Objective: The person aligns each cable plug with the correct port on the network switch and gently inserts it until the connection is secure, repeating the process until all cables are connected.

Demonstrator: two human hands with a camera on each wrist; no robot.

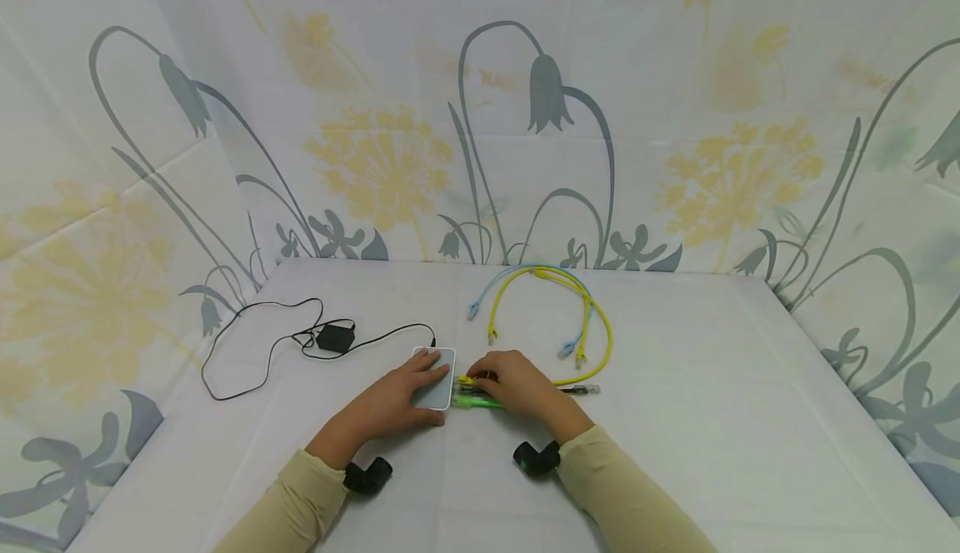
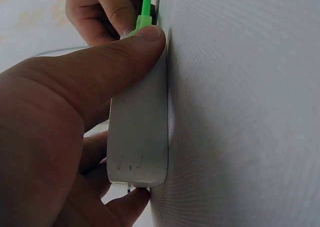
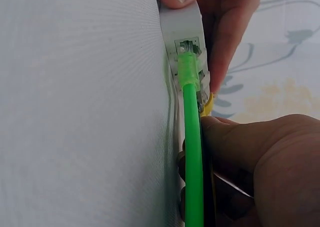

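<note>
A small white network switch (image 1: 433, 396) with a grey top lies flat on the table. My left hand (image 1: 397, 395) grips it, thumb along the near side and fingers over the top and far side. At its right side my right hand (image 1: 517, 382) pinches the yellow network cable by its plug (image 3: 208, 105), right at the ports. A green network cable (image 3: 193, 152) has its plug in the nearest port. Between green and yellow runs a black network cable (image 1: 581, 390), partly hidden by my right hand; its far end has a clear plug.
A black power adapter (image 1: 335, 338) lies at the left, its thin cord (image 1: 390, 335) looping over the table and running to the switch's back edge. Behind my right hand are a coiled light blue cable (image 1: 487, 286) and another yellow cable (image 1: 587, 332). A flowered cloth (image 1: 495, 170) hangs behind the table.
</note>
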